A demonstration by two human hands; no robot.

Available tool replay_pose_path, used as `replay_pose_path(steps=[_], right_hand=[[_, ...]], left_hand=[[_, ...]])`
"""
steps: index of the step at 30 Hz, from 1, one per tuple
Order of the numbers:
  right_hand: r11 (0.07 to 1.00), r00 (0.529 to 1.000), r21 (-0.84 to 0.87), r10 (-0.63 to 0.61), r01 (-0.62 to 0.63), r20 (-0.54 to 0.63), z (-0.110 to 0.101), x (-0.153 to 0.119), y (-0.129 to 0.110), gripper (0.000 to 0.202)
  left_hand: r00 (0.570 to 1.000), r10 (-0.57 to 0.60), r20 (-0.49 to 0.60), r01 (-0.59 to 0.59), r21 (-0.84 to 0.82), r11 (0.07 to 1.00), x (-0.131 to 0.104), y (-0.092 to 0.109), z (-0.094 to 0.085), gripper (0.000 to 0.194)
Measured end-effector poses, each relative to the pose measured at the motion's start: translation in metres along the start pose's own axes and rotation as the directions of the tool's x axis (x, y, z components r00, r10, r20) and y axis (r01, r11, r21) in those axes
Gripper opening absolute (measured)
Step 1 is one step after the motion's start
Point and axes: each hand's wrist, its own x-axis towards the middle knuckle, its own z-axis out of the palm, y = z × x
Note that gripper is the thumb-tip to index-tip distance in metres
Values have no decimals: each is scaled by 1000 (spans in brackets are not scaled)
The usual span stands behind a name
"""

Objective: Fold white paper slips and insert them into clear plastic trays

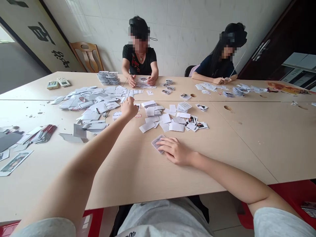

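Note:
My left hand (pixel 129 108) reaches forward over the table, its fingers curled beside the white paper pile; whatever may be in them is hidden. Close by its thumb are a small card (pixel 138 106) and a red-marked slip (pixel 138 116). Nearer to me, my right hand (pixel 176 150) grips a flat, clear plastic case (pixel 156 142) against the tabletop, with its fingers over the right part. Beyond that case lie loose white cards (pixel 176 126), some with dark pictures, and a stack of clear cases (pixel 184 106).
A large heap of white papers (pixel 86 102) spreads across the left. Red-edged cards (pixel 45 134) and a picture card (pixel 16 163) lie at far left. Two people sit opposite, their hands at cards. Two remotes (pixel 63 82) and stacked cases (pixel 108 78) stand farther back.

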Motion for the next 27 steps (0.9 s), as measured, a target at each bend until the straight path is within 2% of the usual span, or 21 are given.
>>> replay_pose_path(steps=[4,7,10,14,16,18,20,23,25,27], right_hand=[[1000,1000,13,13,-13,14,-1,1,-1,33],[1000,1000,6,21,-21,23,-1,1,-1,34],[1000,999,0,28,-28,35,-2,2,0,34],[1000,999,10,29,-30,43,-2,2,1,35],[999,999,29,27,-28,34,-2,2,1,35],[997,1000,70,27,-28,13,-1,2,1,34],[988,998,150,49,-44,-33,0,1,2,34],[910,974,395,190,-127,-124,1,1,5,35],[800,920,567,350,-197,-175,2,1,10,33],[707,858,667,473,-235,-199,2,2,14,31]], left_hand=[[986,-154,64,154,0,988,16,-13,12,37],[979,-187,83,186,15,982,24,-18,22,35],[980,-178,91,177,14,984,27,-18,26,23],[988,-150,22,151,-42,988,33,-14,17,10],[984,-170,-60,158,-162,974,36,-9,9,6],[982,-145,-119,103,-302,948,32,-2,-1,11],[988,-75,-134,15,-397,918,16,9,-10,17],[992,100,-73,-124,-520,845,-30,30,-19,24],[971,240,19,-174,-630,757,-71,43,-21,25],[932,355,80,-187,-732,655,-110,54,-19,25]])
